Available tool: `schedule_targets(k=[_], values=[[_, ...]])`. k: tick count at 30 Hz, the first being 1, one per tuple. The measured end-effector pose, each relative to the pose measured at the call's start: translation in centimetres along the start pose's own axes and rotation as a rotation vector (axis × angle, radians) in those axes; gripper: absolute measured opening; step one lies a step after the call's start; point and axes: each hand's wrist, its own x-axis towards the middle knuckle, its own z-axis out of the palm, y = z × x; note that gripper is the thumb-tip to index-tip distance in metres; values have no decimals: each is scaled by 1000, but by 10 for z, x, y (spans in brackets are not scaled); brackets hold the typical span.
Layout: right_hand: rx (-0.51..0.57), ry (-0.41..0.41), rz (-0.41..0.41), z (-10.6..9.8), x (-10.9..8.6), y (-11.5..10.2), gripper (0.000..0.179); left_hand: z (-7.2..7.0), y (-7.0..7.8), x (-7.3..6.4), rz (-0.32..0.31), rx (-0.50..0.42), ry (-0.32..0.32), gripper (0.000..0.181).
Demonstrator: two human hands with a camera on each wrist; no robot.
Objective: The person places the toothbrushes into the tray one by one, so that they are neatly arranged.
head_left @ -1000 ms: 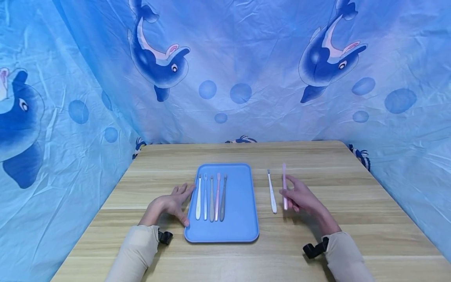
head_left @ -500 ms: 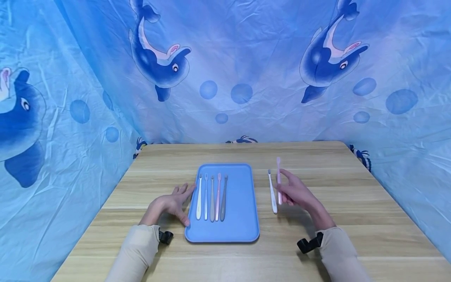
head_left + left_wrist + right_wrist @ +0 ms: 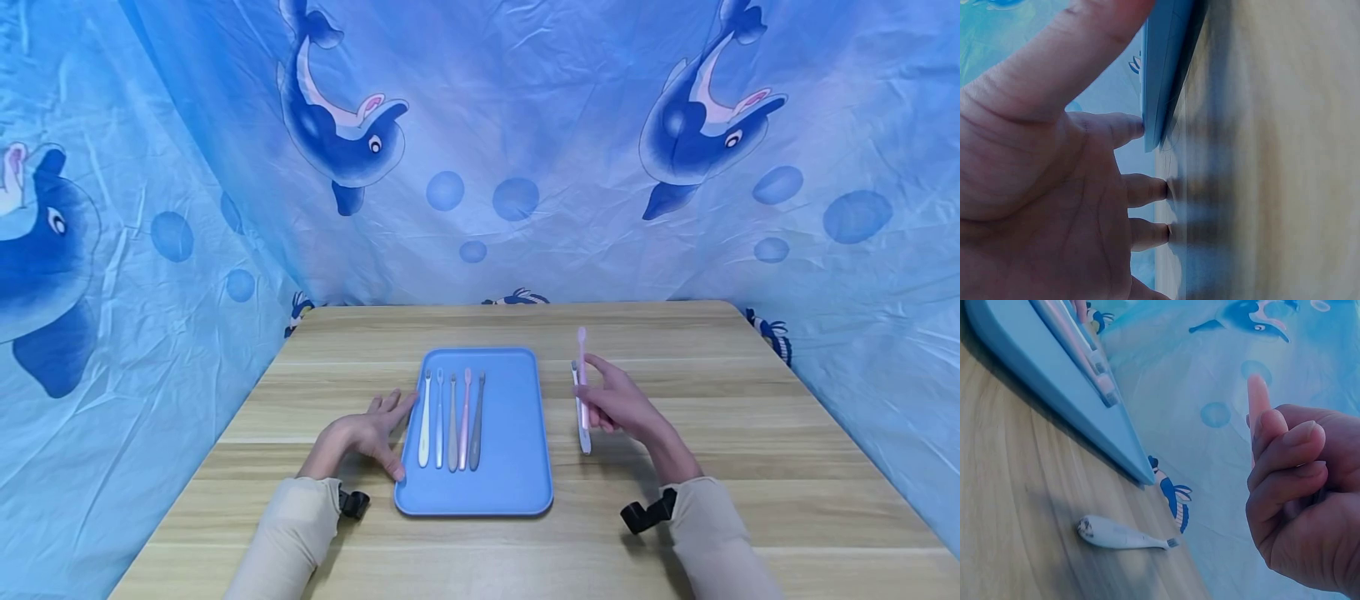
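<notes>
In the head view my right hand (image 3: 624,405) pinches a pink toothbrush (image 3: 582,350), head pointing away, raised over the table. Below and partly behind it, a white toothbrush (image 3: 1119,534) lies on the wood to the right of the blue tray (image 3: 517,496). My left hand (image 3: 367,435) rests at the tray's left rim with fingers spread, thumb and index fingertip against the edge. Side by side on the tray's left half lie several toothbrushes: a white one (image 3: 424,433), a light blue one (image 3: 439,433), a beige one (image 3: 452,442), a pink one (image 3: 464,423) and a dark grey one (image 3: 476,437).
The wooden table (image 3: 480,558) extends around the tray on all sides. Behind it and at both sides hangs a blue curtain (image 3: 585,250) printed with dolphins. Black camera mounts sit on both wrists, over beige sleeves (image 3: 288,533).
My right hand has moved left with the pink toothbrush, from beside the white toothbrush to over it, and the toothbrush's head now sits higher in view. The left hand and tray stay put.
</notes>
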Motion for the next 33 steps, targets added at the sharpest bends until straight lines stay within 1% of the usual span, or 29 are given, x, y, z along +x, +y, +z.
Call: schedule_targets(k=[12,18,28,33], values=[[24,-27,-27,8,4,-10,75,1,1,-1,1,3,-1,146],[24,-39,-59,14,7,-14,75,1,2,-2,6,4,4,145],[43,-69,-64,29,15,-19,73,1,2,-2,7,9,4,146],[29,-68,-43,38,18,-22,74,1,2,-2,8,10,5,145]])
